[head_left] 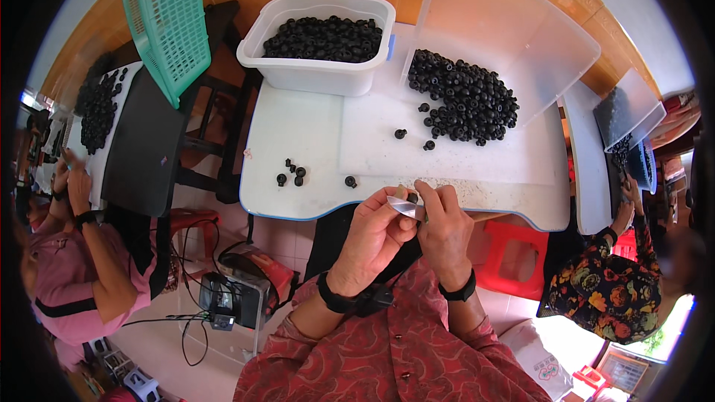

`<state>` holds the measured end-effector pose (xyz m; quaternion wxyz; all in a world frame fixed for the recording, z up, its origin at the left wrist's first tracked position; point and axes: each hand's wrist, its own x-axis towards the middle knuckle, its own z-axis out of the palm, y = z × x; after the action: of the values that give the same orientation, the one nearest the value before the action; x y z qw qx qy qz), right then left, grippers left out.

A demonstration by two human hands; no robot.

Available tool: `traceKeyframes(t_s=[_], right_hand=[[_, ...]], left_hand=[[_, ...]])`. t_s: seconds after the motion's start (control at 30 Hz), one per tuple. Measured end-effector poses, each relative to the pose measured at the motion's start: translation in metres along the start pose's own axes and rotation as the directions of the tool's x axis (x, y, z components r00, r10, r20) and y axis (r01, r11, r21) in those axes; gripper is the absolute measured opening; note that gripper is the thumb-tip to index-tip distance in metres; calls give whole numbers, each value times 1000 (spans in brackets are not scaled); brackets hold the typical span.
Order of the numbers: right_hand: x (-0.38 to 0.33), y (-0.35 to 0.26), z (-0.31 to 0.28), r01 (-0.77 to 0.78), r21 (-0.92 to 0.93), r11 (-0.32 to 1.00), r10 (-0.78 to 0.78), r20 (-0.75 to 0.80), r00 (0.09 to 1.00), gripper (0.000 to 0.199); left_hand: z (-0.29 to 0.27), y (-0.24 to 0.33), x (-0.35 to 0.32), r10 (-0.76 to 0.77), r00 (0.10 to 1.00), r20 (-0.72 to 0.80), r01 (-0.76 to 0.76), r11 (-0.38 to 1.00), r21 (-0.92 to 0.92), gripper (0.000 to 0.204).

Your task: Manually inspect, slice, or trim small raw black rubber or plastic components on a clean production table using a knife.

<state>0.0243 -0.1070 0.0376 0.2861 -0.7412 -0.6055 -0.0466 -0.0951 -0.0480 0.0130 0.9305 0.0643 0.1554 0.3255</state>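
My left hand [365,246] pinches a small black round part [412,198], mostly covered by the fingertips. In my right hand [445,238] is a small knife with a short shiny blade [404,207], which lies against the part at the left fingertips. Both hands meet just in front of the table's near edge. Beyond them, a pile of black round parts [469,97] with short necks spreads on the white table [298,130]. A few loose ones [351,181] lie closer to me, with several more [300,172] to the left.
A white tub [313,74] full of black parts stands at the back left. A clear plastic bin [514,22] lies tipped behind the pile. A green basket [175,37] rises at far left. Co-workers sit left [89,275] and right [603,283]; a red stool [512,260] stands beside me.
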Motion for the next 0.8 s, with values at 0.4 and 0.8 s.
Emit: traceKeyframes(t_s=[0.4, 0.8], right_hand=[[1, -1, 0, 21, -13, 1000, -21, 12, 1000, 36], [-2, 28, 22, -238, -87, 967, 243, 59, 968, 25]], left_hand=[[2, -2, -2, 8, 1000, -11, -8, 1000, 8, 8], [14, -5, -9, -59, 998, 25, 59, 998, -9, 14]])
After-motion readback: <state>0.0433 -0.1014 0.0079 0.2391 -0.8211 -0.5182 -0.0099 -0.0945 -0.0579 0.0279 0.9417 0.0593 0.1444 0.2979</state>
